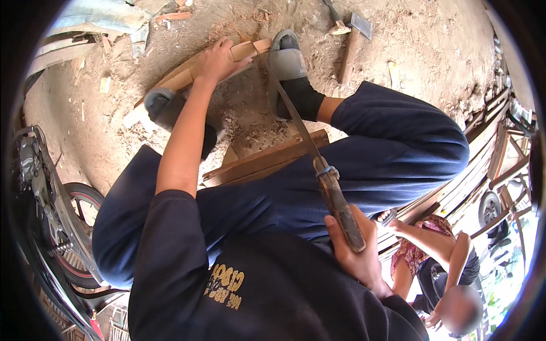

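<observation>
My left hand point(217, 61) presses onto and grips a long, slightly curved piece of wood point(183, 78) on the dirt ground, its thumb spread to one side. The wood spans between my two sandaled feet, its near end beside the left sandal point(160, 102) and its far end by the right sandal point(287, 59). In my right hand point(359, 247), close to my lap, is the worn handle of a machete point(305, 133). Its long narrow blade points away from me, the tip close to the right sandal and the wood's far end. A blue band wraps the handle near the blade.
A wooden plank point(267, 156) lies in front of my seat. A hammer-like tool point(351, 48) with a wooden handle rests on the ground beyond my right foot. A motorcycle point(54, 221) stands at left. Another person point(443, 267) sits at lower right by stacked wood strips point(449, 199).
</observation>
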`<state>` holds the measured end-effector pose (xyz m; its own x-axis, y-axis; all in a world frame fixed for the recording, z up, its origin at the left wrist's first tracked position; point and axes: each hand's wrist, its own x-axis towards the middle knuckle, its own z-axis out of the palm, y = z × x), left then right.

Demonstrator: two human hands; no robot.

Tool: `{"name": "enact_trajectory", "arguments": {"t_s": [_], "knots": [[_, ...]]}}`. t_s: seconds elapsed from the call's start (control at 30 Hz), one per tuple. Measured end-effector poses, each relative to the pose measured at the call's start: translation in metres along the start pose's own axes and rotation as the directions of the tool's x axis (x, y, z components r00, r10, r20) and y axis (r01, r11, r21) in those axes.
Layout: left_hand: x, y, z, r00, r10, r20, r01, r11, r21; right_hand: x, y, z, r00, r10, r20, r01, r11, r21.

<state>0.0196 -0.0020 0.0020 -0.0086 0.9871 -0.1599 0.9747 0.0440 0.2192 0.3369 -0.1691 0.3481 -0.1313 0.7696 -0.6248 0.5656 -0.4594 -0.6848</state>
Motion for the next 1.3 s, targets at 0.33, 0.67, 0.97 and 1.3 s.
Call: {"name": "enact_trajectory", "arguments": {"t_s": [0.33, 0.67, 0.97, 1.3], "knots": [[0.004, 0.0, -0.009, 1.0, 0.018, 0.013, -0.017, 0.999, -0.048, 0.001, 0.006, 0.002, 0.999, -0.014, -0.033, 0.013, 0.999, -0.037], [0.017, -0.021, -0.019, 0.95, -0.238, 0.204, 0.297, 0.891, -0.342, -0.001, 0.001, 0.003, 0.999, 0.04, -0.029, -0.04, 0.999, -0.018], [0.039, -0.057, 0.014, 0.878, -0.229, 0.419, 0.321, 0.933, -0.162, 0.003, 0.006, 0.006, 1.0, -0.007, -0.003, 0.007, 1.0, -0.03], [0.043, -0.062, 0.012, 0.901, -0.266, 0.344, 0.334, 0.929, -0.158, 0.008, 0.011, 0.013, 0.999, -0.018, -0.028, 0.019, 1.0, 0.022]]}}
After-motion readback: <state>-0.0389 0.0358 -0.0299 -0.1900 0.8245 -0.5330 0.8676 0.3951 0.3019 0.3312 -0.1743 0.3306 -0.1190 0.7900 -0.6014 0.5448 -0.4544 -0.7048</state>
